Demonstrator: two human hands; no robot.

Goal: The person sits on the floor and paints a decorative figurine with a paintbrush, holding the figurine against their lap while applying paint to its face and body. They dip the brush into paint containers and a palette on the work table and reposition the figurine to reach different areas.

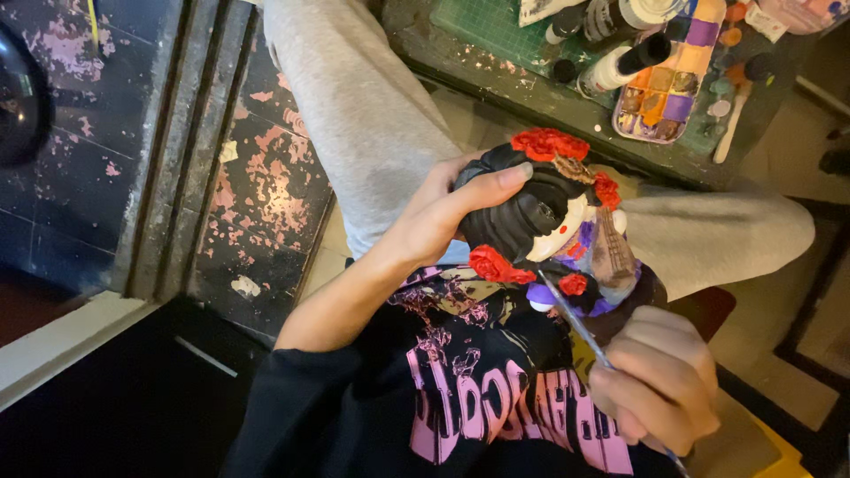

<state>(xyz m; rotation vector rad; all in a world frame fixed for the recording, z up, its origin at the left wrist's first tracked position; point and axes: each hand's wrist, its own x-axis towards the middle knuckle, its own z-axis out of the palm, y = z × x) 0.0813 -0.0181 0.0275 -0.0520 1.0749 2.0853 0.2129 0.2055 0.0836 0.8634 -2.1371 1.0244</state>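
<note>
Two hands at a painted figurine, held over the lap.

We see the left hand wrapped around the black, ridged hair of a small painted figurine with red flowers, a white face and purple clothing, thumb lying along the top and the other fingers curled behind it, so the figure hangs tilted above the grey-trousered legs. The right hand is clenched around a thin silver-handled brush, whose tip touches the figurine just beside a red flower on its lower edge (the bristles themselves are too small to make out). Beyond the knees lies a green cutting mat on a dark, paint-flecked table, and on it a rectangular paint palette with coloured wells next to several paint bottles.
</note>
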